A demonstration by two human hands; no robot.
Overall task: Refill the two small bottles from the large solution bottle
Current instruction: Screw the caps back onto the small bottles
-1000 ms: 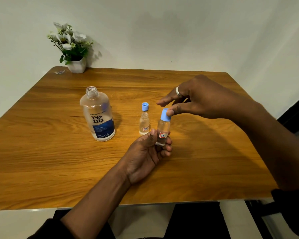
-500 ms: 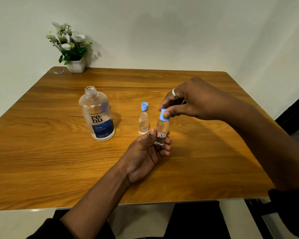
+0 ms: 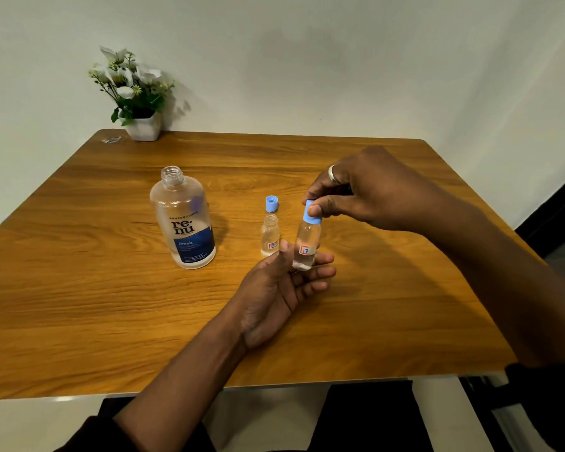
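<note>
Near the middle of the wooden table [image 3: 79, 288] I see my left hand [image 3: 274, 288] palm up, fingers loosely curled, cradling a small clear bottle [image 3: 305, 246] upright between thumb and fingertips. That bottle carries a tiny red and blue label and a light blue cap [image 3: 311, 213]. My right hand [image 3: 372, 190] comes in from the right and above, thumb and forefinger pinched on that cap, the other fingers bent behind; a silver ring [image 3: 332, 173] sits on one finger. Whether the cap is tight or loose on the neck I cannot tell.

Just beside the held bottle, to its left, a second small bottle [image 3: 270, 236] stands on the table with its neck open and some clear liquid at the bottom. Its blue cap [image 3: 271, 203] lies just behind it on the wood, apart from it.

Farther left stands the large renu solution bottle [image 3: 185, 223], upright, uncapped, with a dark blue label on its lower half. It is well apart from both hands.

At the far left corner, against the wall, a white pot of white flowers [image 3: 134, 93] rests on the table, and a small bit of clear wrapper [image 3: 111, 139] lies beside the pot.
</note>
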